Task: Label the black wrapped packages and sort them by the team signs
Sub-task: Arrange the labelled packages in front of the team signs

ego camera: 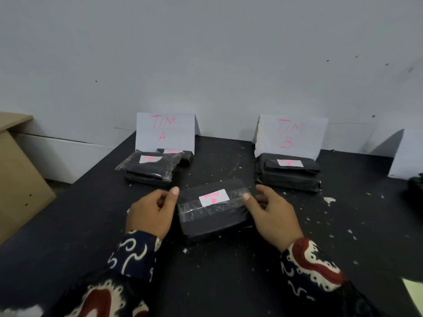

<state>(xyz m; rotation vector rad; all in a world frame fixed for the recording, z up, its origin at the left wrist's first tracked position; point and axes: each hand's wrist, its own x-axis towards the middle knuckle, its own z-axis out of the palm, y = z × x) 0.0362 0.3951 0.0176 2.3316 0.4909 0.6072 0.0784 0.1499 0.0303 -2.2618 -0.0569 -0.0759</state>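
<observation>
A head-worn camera looks down at a black table (229, 271) flecked with white scraps. In the centre of the frame lies a black wrapped package (214, 221), crossed by clear tape and carrying a white label (214, 197) with pink writing. The left hand (150, 213) grips its left edge, thumb on top; the right hand (274, 213) holds its right edge the same way, fingers curled around the side.

Two white paper signs stand behind it against the wall. The sign reading "TIM A" (165, 131) sits at centre left, with a small pile of labelled packages (151, 167) in front. The sign reading "TIM B" (289, 135) sits at centre right, with one labelled package (288, 173) before it.

So several packages appear sorted, and the labelled one being held likely awaits placing. Its pink writing is too blurred to read. A dark object (415, 188) is cut off at the right edge.
</observation>
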